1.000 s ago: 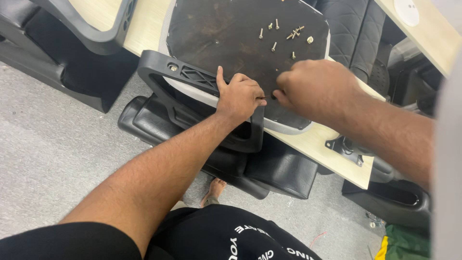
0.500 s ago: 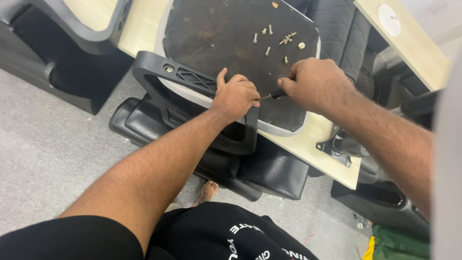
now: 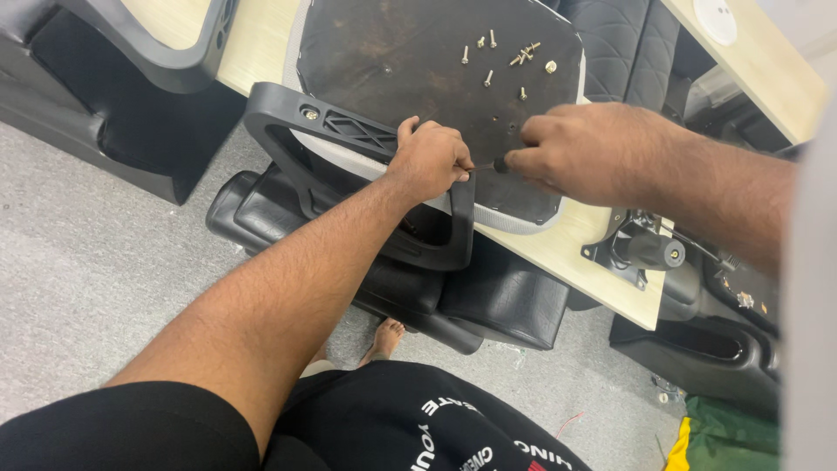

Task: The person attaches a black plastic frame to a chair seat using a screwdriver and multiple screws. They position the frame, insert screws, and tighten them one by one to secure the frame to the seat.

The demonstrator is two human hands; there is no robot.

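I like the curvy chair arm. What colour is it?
Black. The plastic armrest under the left hand shows best in the head view.

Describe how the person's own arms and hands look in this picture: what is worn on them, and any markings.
Both forearms are bare. The left hand and right hand wear no gloves, and no rings or watch show. A black short sleeve covers the left upper arm; a pale sleeve edge covers the right. No markings are visible.
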